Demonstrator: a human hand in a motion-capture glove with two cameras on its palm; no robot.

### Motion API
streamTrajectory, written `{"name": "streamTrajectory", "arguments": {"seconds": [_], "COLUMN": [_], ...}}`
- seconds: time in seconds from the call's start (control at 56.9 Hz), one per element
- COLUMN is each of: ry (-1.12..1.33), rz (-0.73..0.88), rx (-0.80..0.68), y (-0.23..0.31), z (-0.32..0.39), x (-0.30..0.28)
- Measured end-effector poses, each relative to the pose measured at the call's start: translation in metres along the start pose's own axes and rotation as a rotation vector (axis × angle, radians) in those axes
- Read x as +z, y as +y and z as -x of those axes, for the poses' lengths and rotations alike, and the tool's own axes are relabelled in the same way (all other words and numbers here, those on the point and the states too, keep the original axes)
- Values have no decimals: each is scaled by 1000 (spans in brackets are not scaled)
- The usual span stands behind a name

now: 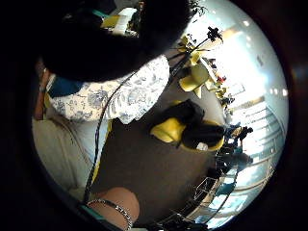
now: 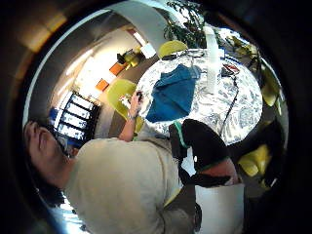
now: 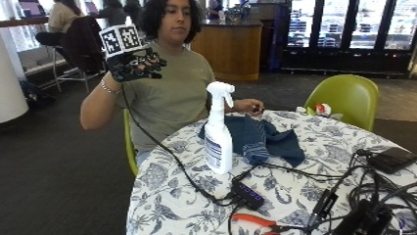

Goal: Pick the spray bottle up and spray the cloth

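A white spray bottle stands upright on the table with the floral cloth, near its front left. A crumpled dark blue cloth lies just behind and right of the bottle. My gloved right hand is raised at shoulder height, well left of and above the table, holding nothing, fingers loosely curled. In the thumb side palm view the spray bottle and blue cloth show far off on the table. The person's bare left hand rests on the table at the cloth's far edge.
A black hub with cables, orange-handled pliers and a black device lie on the table's front and right. A green chair stands behind the table. A small red and white object sits near the far edge.
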State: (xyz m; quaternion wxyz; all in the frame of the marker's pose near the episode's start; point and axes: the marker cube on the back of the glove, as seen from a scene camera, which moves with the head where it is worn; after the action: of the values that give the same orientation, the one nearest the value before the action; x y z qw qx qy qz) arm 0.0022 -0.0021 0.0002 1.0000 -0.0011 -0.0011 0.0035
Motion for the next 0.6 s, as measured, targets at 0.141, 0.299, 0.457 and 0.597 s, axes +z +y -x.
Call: {"name": "streamTrajectory", "arguments": {"seconds": [0.141, 0.299, 0.457, 0.597], "ry": [-38, -97, -110, -130], "rz": [2, 8, 24, 44], "rx": [19, 28, 38, 62], "y": [-8, -13, -15, -21], "z": [-6, -11, -16, -24], "x": [3, 7, 11, 19]}}
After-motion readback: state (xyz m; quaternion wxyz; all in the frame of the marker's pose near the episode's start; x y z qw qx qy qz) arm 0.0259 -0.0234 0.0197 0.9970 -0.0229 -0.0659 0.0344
